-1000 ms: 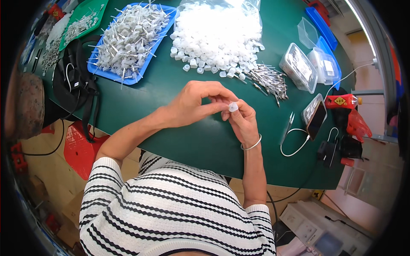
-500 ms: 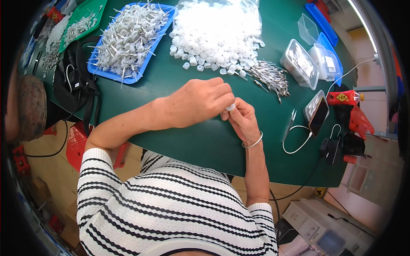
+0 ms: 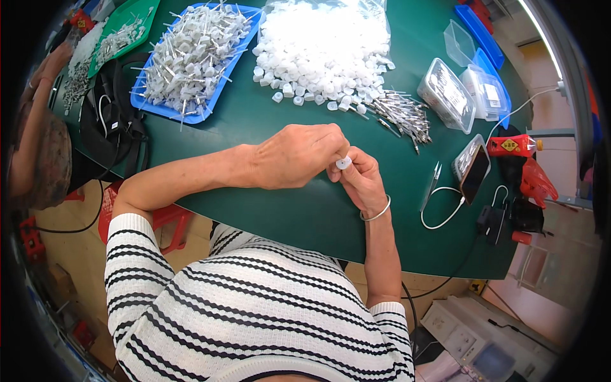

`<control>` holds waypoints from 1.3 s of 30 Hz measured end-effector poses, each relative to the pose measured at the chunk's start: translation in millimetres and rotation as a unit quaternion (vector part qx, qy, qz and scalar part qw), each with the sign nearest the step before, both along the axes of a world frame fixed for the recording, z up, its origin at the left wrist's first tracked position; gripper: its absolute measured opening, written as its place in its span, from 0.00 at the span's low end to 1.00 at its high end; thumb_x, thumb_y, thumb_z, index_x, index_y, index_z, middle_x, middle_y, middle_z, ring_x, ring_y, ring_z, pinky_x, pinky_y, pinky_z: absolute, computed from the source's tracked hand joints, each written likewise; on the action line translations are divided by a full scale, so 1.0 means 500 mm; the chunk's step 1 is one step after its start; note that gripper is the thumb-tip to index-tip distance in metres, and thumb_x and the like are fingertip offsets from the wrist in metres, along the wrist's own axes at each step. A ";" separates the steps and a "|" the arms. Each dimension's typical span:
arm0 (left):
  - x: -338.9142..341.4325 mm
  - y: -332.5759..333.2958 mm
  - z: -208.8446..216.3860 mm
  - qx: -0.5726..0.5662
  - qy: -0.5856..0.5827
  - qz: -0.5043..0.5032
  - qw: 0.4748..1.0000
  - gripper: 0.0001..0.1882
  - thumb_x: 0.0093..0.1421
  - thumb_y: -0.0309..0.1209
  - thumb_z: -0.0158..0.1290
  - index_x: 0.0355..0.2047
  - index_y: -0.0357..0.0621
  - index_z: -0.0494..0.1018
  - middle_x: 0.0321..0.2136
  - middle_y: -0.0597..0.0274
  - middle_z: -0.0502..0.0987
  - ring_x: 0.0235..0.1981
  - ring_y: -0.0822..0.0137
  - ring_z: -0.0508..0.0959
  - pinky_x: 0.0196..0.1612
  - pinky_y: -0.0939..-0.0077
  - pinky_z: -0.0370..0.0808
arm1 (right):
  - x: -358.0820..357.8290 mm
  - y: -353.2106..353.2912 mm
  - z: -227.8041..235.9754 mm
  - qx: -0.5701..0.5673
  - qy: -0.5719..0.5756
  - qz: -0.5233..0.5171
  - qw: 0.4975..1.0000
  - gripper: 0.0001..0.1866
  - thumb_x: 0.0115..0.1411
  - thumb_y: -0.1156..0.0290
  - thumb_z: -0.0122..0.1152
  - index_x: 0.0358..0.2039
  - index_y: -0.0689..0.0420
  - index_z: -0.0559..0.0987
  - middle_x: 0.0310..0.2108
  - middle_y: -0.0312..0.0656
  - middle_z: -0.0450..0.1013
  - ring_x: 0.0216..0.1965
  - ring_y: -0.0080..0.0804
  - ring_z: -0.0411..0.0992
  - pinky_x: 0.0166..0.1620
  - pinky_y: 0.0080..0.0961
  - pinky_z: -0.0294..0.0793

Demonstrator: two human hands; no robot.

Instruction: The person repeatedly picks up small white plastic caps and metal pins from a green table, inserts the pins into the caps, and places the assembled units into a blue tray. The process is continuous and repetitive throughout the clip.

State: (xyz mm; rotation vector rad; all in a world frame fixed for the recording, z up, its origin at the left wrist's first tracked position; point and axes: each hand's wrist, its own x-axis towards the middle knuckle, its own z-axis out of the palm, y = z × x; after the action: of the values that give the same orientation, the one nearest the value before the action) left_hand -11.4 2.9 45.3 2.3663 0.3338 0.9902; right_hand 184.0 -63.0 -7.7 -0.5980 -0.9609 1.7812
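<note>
My hands meet over the green table (image 3: 254, 219), in front of a heap of white plastic caps. A small white plastic cap (image 3: 344, 163) is pinched between the thumb and fingers of my right hand (image 3: 364, 181). Right against it, my left hand (image 3: 302, 156) is closed with its fingers curled. Whatever lies in the left fingertips is hidden behind the hand. Beyond them the loose white caps (image 3: 324, 44) spill from a clear bag, and a pile of thin metal pins (image 3: 402, 118) lies at their right edge.
A blue tray (image 3: 141, 105) of capped pins stands far left, near a green tray (image 3: 145, 28) and a black bag (image 3: 111, 137). To the right are clear boxes (image 3: 447, 95), tweezers (image 3: 434, 179), a cabled phone (image 3: 474, 175) and a red bottle (image 3: 509, 146). A co-worker's arm (image 3: 41, 105) reaches in at left.
My left hand has dropped slightly and its elbow has swung outward to the left. More of the white cap's face shows now. A co-worker's arm has come in at the far left.
</note>
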 end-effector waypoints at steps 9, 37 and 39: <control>-0.006 -0.021 0.011 -0.134 0.000 0.011 0.991 0.07 0.56 0.16 0.50 0.32 0.38 0.66 0.25 0.57 0.71 0.23 0.59 0.75 0.25 0.70 0.70 | -0.006 -0.001 0.008 0.011 -0.007 0.001 1.000 0.09 0.64 0.68 0.56 0.36 0.62 0.77 0.33 0.38 0.71 0.33 0.24 0.69 0.40 0.21 0.69; 0.009 -0.073 -0.051 -0.437 -0.206 0.037 0.875 0.12 0.55 0.15 0.56 0.41 0.34 0.76 0.39 0.60 0.70 0.40 0.72 0.74 0.41 0.80 0.75 | -0.046 -0.018 0.005 0.061 -0.089 -0.172 0.979 0.04 0.61 0.81 0.56 0.36 0.66 0.78 0.32 0.35 0.71 0.34 0.18 0.68 0.38 0.13 0.69; 0.005 -0.070 -0.052 -0.424 -0.194 0.051 0.883 0.12 0.55 0.15 0.56 0.41 0.34 0.76 0.40 0.59 0.71 0.40 0.71 0.74 0.42 0.80 0.74 | -0.053 -0.013 0.013 0.045 -0.112 -0.160 0.980 0.05 0.59 0.80 0.58 0.37 0.65 0.79 0.33 0.36 0.73 0.36 0.22 0.70 0.40 0.17 0.69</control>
State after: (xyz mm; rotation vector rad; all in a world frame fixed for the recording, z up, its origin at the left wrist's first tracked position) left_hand -9.0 -32.0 19.4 1.3414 0.5929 1.0506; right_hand 157.5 -69.4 -1.1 -0.8574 -1.0257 1.3986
